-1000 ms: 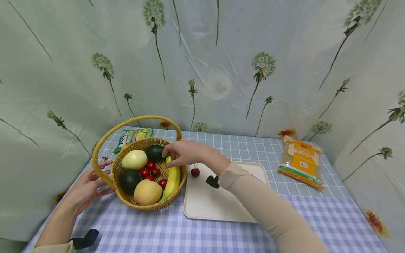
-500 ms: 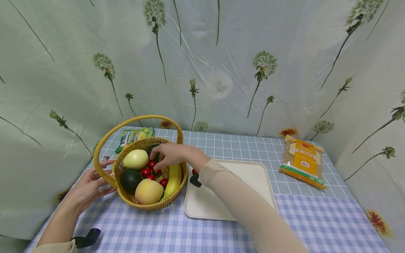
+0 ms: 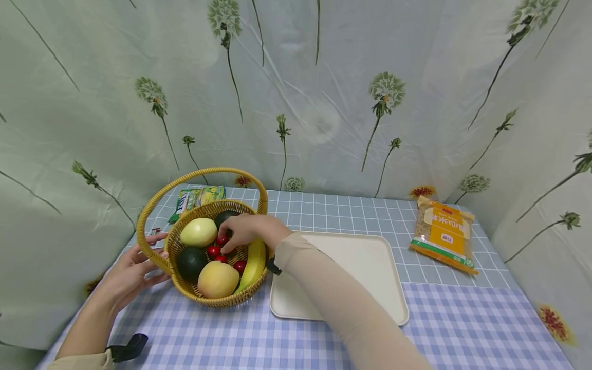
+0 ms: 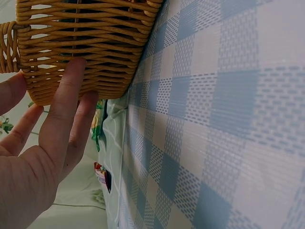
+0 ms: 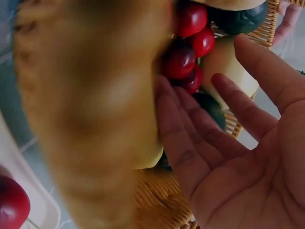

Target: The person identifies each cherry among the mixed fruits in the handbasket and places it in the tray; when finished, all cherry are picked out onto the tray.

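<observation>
A yellow wicker basket (image 3: 217,303) with a tall handle holds several red cherries (image 5: 183,62), a peach (image 3: 218,280), a banana (image 3: 254,264), a pale yellow-green fruit (image 3: 198,232) and dark green fruits (image 3: 191,262). My left hand (image 3: 129,275) rests against the basket's left side; its fingers lie along the weave in the left wrist view. My right hand (image 3: 245,228) reaches in from above, over the banana. In the right wrist view its fingertips are right by the cherries, with nothing gripped between fingers and thumb. The banana and basket rim blur close to that camera.
A cream tray (image 3: 370,257) stands right of the basket, with a single cherry (image 5: 12,202) on it in the right wrist view. A green snack bag (image 3: 196,198) lies behind the basket. An orange bag of grain (image 3: 444,234) lies at the back right.
My right hand has moved left and down from the banana's tip to the cherries in the basket. My left hand stays at the basket's side.
</observation>
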Tool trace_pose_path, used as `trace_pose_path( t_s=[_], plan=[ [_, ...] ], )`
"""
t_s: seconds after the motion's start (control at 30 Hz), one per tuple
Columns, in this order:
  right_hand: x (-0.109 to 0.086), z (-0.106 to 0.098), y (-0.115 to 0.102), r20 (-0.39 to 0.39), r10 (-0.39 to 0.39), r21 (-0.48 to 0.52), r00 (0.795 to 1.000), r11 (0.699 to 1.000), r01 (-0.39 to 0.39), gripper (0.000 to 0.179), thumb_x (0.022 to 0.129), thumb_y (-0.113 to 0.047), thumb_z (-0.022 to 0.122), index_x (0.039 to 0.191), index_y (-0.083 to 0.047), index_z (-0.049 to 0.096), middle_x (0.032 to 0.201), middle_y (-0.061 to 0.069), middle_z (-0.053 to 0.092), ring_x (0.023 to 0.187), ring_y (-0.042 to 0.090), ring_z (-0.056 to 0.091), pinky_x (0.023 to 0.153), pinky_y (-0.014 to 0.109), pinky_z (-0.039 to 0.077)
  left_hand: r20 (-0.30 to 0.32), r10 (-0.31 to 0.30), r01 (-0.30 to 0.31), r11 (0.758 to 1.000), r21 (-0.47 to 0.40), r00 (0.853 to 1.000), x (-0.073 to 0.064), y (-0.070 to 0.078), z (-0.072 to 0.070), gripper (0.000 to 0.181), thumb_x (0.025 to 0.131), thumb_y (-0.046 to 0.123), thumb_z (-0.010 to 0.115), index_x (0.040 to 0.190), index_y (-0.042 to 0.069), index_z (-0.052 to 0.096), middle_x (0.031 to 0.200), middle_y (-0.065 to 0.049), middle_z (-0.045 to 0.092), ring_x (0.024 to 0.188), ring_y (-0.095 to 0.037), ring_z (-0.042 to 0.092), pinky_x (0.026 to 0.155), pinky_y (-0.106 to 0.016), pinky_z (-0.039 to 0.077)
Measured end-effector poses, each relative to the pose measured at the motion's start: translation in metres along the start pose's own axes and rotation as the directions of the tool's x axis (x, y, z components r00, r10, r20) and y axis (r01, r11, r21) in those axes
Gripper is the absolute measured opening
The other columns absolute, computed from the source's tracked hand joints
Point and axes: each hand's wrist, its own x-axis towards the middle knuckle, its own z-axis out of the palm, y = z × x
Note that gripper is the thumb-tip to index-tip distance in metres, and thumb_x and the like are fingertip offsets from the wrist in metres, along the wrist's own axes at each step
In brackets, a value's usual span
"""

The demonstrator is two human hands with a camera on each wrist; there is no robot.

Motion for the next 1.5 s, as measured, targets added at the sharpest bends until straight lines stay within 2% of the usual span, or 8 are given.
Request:
trace_pose_path(
  t_s=[0.17, 0.37, 0.5, 0.73, 0.83, 0.93, 1.07, 1.5],
  plan=[
    [0.004, 0.0, -0.004, 0.08, 0.035, 0.11, 0.996, 0.993, -0.043, 0.044, 0.102, -0.04, 0.075, 0.139, -0.018, 0.063, 0.133, -0.002, 0.058, 0.099, 0.012, 0.061, 0.087, 0.022, 0.055, 0.003, 0.0, 0.0, 1.0, -0.018, 1.0, 0.0, 0.0, -0.001, 0.053, 0.11, 0.023, 0.063, 0.157, 0.032, 0.04, 0.115, 0.016, 0.062, 0.103, -0.002, 0.069, 0.087, -0.036, 0.066],
    [0.004, -0.002, -0.009, 0.141, 0.04, 0.196, 0.989, 0.978, -0.067, 0.045, 0.103, -0.034, 0.074, 0.141, -0.014, 0.062, 0.127, -0.003, 0.056, 0.105, 0.019, 0.065, 0.097, 0.031, 0.06, 0.002, -0.006, 0.006, 1.0, -0.01, 1.0, 0.0, -0.001, -0.002, 0.054, 0.11, 0.025, 0.063, 0.158, 0.031, 0.039, 0.116, 0.017, 0.061, 0.103, -0.001, 0.069, 0.087, -0.036, 0.066],
    [0.006, -0.002, -0.014, 0.169, 0.057, 0.186, 0.984, 0.978, -0.089, 0.045, 0.102, -0.035, 0.075, 0.141, -0.014, 0.064, 0.122, -0.005, 0.058, 0.11, 0.016, 0.064, 0.101, 0.03, 0.059, -0.001, -0.009, 0.009, 1.0, -0.014, 1.0, -0.001, -0.001, -0.002, 0.053, 0.11, 0.023, 0.063, 0.158, 0.031, 0.04, 0.117, 0.014, 0.06, 0.103, -0.002, 0.069, 0.087, -0.037, 0.066],
    [0.014, -0.002, -0.022, 0.174, 0.14, 0.096, 0.975, 0.983, -0.158, 0.043, 0.101, -0.032, 0.077, 0.138, -0.015, 0.067, 0.12, -0.007, 0.063, 0.101, 0.006, 0.063, 0.094, 0.022, 0.06, 0.003, -0.001, 0.001, 1.0, -0.016, 1.0, 0.0, -0.001, -0.001, 0.053, 0.11, 0.021, 0.063, 0.158, 0.03, 0.041, 0.117, 0.014, 0.06, 0.103, -0.002, 0.07, 0.087, -0.036, 0.066],
    [0.016, -0.003, -0.024, 0.177, 0.184, 0.034, 0.967, 0.981, -0.192, 0.03, 0.1, -0.031, 0.078, 0.125, -0.015, 0.071, 0.111, -0.006, 0.066, 0.098, 0.008, 0.069, 0.09, 0.021, 0.06, 0.005, 0.001, -0.001, 1.0, -0.015, 1.0, 0.001, -0.001, -0.001, 0.053, 0.11, 0.023, 0.063, 0.157, 0.031, 0.041, 0.116, 0.014, 0.061, 0.104, -0.003, 0.07, 0.088, -0.037, 0.066],
    [0.015, -0.004, -0.025, 0.184, 0.216, -0.034, 0.959, 0.976, -0.213, 0.017, 0.1, -0.033, 0.078, 0.106, -0.018, 0.074, 0.102, -0.006, 0.072, 0.087, 0.009, 0.07, 0.076, 0.019, 0.058, 0.006, 0.003, -0.003, 1.0, -0.014, 1.0, 0.001, 0.0, -0.001, 0.054, 0.109, 0.025, 0.065, 0.157, 0.031, 0.041, 0.117, 0.014, 0.061, 0.104, -0.003, 0.07, 0.088, -0.038, 0.066],
    [0.014, -0.004, -0.025, 0.19, 0.205, -0.079, 0.96, 0.978, -0.193, 0.012, 0.099, -0.03, 0.079, 0.095, -0.021, 0.074, 0.091, -0.007, 0.072, 0.072, 0.007, 0.061, 0.06, 0.017, 0.048, 0.004, 0.001, -0.001, 1.0, -0.008, 1.0, 0.001, 0.001, -0.001, 0.054, 0.109, 0.027, 0.066, 0.157, 0.032, 0.041, 0.118, 0.014, 0.061, 0.105, -0.003, 0.07, 0.089, -0.039, 0.066],
    [0.015, 0.001, -0.027, 0.216, 0.17, -0.051, 0.961, 0.985, -0.163, 0.013, 0.095, -0.018, 0.084, 0.093, -0.018, 0.071, 0.082, -0.009, 0.062, 0.069, 0.007, 0.055, 0.059, 0.018, 0.046, 0.005, -0.01, 0.01, 1.0, -0.007, 1.0, 0.001, 0.002, -0.001, 0.052, 0.109, 0.027, 0.065, 0.155, 0.035, 0.042, 0.119, 0.013, 0.06, 0.105, -0.002, 0.07, 0.089, -0.038, 0.066]
  ],
)
